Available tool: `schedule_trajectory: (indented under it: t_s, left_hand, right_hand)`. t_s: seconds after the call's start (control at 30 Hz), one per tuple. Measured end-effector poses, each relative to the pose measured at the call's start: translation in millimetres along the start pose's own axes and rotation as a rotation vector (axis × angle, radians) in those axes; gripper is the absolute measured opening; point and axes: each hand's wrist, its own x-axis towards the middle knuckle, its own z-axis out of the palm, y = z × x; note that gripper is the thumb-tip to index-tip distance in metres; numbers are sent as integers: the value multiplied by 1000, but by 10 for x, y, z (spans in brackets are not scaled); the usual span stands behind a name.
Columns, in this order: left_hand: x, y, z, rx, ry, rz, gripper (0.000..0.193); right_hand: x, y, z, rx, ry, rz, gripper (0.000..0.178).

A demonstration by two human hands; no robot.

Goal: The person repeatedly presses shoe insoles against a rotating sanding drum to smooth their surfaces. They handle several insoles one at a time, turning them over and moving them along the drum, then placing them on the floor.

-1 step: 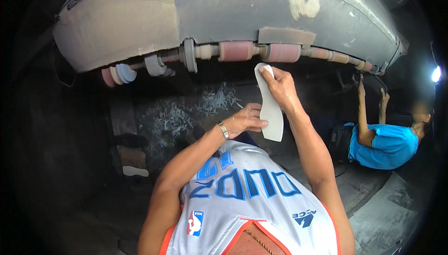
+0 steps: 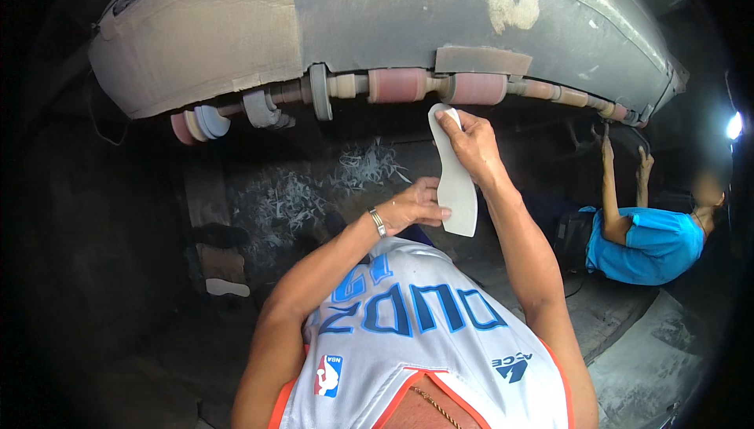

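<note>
A flat white shoe insole is held between both hands, its narrower end pointing at the row of rollers. My right hand pinches its far part, thumb on top and fingers wrapped round the right edge. Lower down, my left hand, with a metal watch on its wrist, grips the insole's left edge near the wide end; some fingertips are hidden beneath. Just beyond the insole's tip are a pink sanding roller and a second pink roller to its left; the tip looks close to them, and contact cannot be made out.
A long grey hood covers the shaft of rollers and wheels. Pale curled scraps lie below to the left, near another white insole-like piece. At the right, a person in a blue shirt works at the shaft's far end.
</note>
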Motion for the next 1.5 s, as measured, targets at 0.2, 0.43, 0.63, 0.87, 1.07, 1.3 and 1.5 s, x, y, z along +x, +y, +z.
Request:
schedule_trajectory:
  t_s: [0.2, 0.43, 0.63, 0.87, 1.07, 1.3, 1.5]
  left_hand:
    - [91, -326, -3, -17, -68, -28, 55]
    - [-71, -421, -386, -28, -76, 17, 53]
    - [-234, -354, -872, -118, 35, 112, 37]
    - [-223, 1, -1276, -282, 175, 284, 41]
    - [46, 380, -1390, -413, 245, 478, 43]
    - [499, 677, -1561, -632, 334, 584, 42]
    - [807, 871, -1567, -776, 398, 639, 43]
  right_hand:
    - [75, -94, -11, -132, 45, 12, 39]
    - [-188, -135, -85, 49, 135, 23, 38]
    - [-240, -132, -121, 115, 128, -23, 38]
    - [-250, -43, -122, 160, 122, 12, 40]
    - [-270, -44, -110, 194, 102, 0, 42]
    - [-338, -132, -84, 158, 136, 49, 41]
    - [-431, -204, -108, 142, 178, 69, 41]
